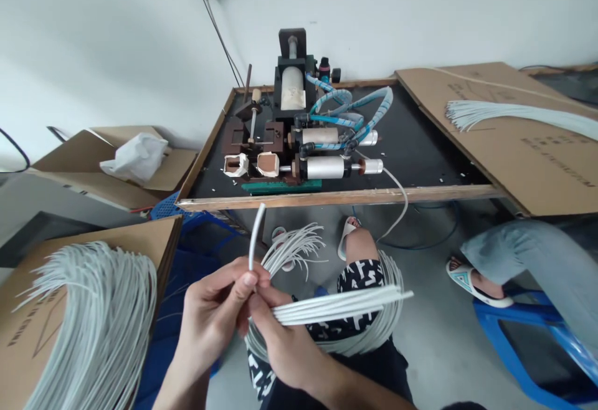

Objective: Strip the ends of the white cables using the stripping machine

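Note:
My left hand (pixel 212 313) pinches a single white cable (pixel 256 235) between thumb and fingers, its free end sticking up toward the bench. My right hand (pixel 280 341) is closed round a small bundle of white cables (pixel 341 304) that points to the right. Both hands are close together above my lap, where a larger looped bunch of the same cables (pixel 292 248) rests over my patterned shorts (pixel 362 273). Beyond my hands, a pneumatic machine (pixel 299 136) with silver cylinders and blue hoses stands on the dark bench (pixel 420 148).
A big heap of white cables (pixel 98 310) lies on cardboard at my left. More cables (pixel 514 114) lie on a cardboard sheet at the right of the bench. Another person's leg and sandalled foot (pixel 471 279) rest by a blue stool (pixel 537 348). An open carton holding a white bag (pixel 135 157) sits at the left.

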`<state>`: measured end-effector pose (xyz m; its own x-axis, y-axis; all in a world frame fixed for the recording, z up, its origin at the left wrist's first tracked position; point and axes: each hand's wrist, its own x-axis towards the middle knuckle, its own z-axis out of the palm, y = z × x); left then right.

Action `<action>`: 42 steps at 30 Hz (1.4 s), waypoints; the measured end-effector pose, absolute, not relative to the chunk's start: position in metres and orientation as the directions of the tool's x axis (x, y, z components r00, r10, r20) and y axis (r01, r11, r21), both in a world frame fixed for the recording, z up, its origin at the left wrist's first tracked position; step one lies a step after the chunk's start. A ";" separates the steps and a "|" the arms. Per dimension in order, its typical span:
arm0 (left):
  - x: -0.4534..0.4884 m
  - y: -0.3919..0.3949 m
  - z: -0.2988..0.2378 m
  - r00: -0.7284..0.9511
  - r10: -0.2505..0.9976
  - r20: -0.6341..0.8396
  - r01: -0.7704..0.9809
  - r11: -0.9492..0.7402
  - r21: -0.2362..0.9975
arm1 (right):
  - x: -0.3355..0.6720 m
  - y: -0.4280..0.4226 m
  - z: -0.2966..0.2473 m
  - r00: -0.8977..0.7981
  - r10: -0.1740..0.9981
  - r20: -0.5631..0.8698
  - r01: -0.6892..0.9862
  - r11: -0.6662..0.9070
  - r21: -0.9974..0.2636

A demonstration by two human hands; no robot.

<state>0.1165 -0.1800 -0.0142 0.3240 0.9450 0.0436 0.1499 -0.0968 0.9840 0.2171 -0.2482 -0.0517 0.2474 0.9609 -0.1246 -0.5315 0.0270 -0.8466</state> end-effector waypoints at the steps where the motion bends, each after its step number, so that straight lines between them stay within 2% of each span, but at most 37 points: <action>1: 0.118 -0.176 -0.020 0.186 0.980 0.074 0.098 -0.093 0.991 | 0.218 -0.248 -0.055 0.220 0.961 -0.170 -0.603 -0.003 -0.798; 4: 0.122 -0.157 -0.035 -0.141 0.972 0.189 0.004 -0.190 0.982 | 0.224 -0.245 -0.071 0.181 0.931 -0.316 -0.802 -0.046 -0.595; 6: 0.128 -0.142 -0.040 -0.195 0.956 0.219 0.023 -0.219 0.975 | 0.231 -0.242 -0.085 0.196 0.907 -0.372 -0.854 -0.029 -0.520; 9: 0.143 -0.125 -0.040 -0.189 0.954 0.233 0.093 -0.219 0.971 | 0.233 -0.239 -0.097 0.230 0.910 -0.345 -0.877 0.040 -0.479; 14: 0.171 -0.108 -0.038 -0.111 0.958 0.265 0.158 -0.246 0.956 | 0.218 -0.244 -0.090 0.291 0.891 -0.347 -0.869 0.095 -0.485; 20: 0.179 -0.086 -0.040 -0.027 0.981 0.194 0.106 -0.190 0.976 | 0.215 -0.241 -0.086 0.300 0.906 -0.298 -0.862 0.123 -0.493; 33: 0.183 -0.074 -0.042 -0.057 0.985 0.162 0.026 -0.161 0.987 | 0.218 -0.234 -0.094 0.383 0.893 -0.235 -0.841 0.233 -0.488; 42: 0.177 -0.071 -0.045 -0.060 0.986 0.153 -0.011 -0.154 0.988 | 0.217 -0.232 -0.094 0.385 0.888 -0.250 -0.846 0.231 -0.481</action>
